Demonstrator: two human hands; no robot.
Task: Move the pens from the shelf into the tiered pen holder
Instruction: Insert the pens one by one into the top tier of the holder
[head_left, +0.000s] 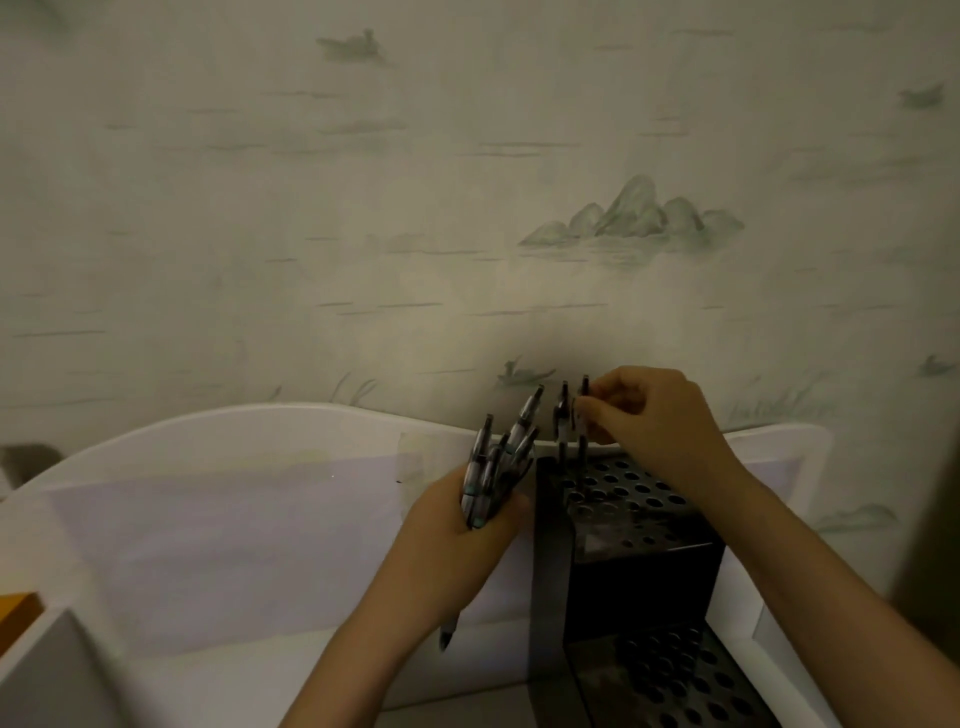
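A white shelf (218, 519) with a curved back fills the lower frame; the black tiered pen holder (639, 582) stands on it at lower right.

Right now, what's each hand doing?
Left hand: grips a bundle of pens.
Right hand: pinches one pen over the pen holder.

We note the tiered pen holder (639, 525), lower right of the frame: black, hard, looks like plastic or metal, its perforated top faintly glossy. The pens (498, 467) at center look like plastic, barrels catching a dull sheen. The shelf (249, 431), lower left, is white, smooth, semi-gloss. The wallpaper (467, 208) above reads as matt, printed paper.
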